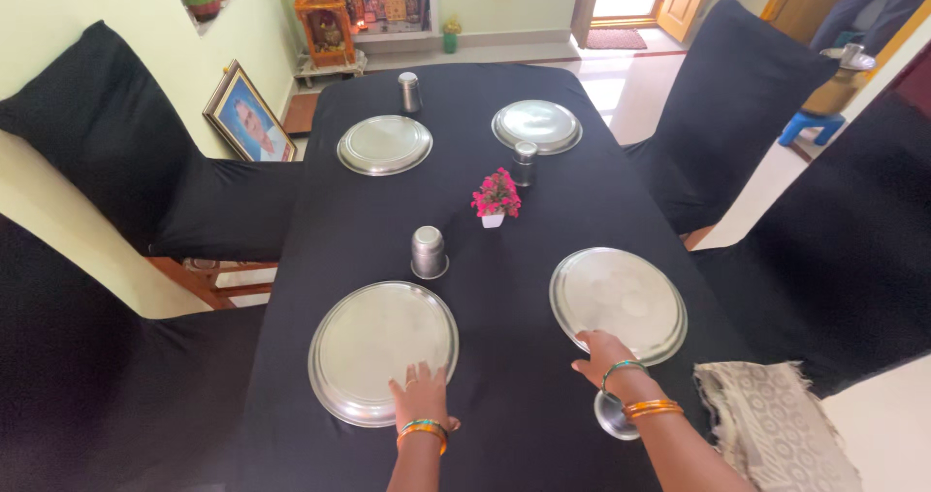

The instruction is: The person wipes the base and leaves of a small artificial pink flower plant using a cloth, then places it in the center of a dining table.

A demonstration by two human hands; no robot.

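We rest our left hand (421,391), fingers spread, on the rim of the near-left steel plate (382,349); our right hand (604,356), open, touches the near-right plate (618,303), above an upturned tumbler (615,415). Beyond stand another upturned tumbler (428,252), a pink flower pot (496,198) and two far plates (385,144) with tumblers. We judge the black worktop (514,395) nearly fully laid.

- We see bare black surface (514,298) between the two near plates, open toward 12 o'clock.
- An upturned steel cup (428,252) at 11 o'clock and a flower pot (496,199) farther on block us.
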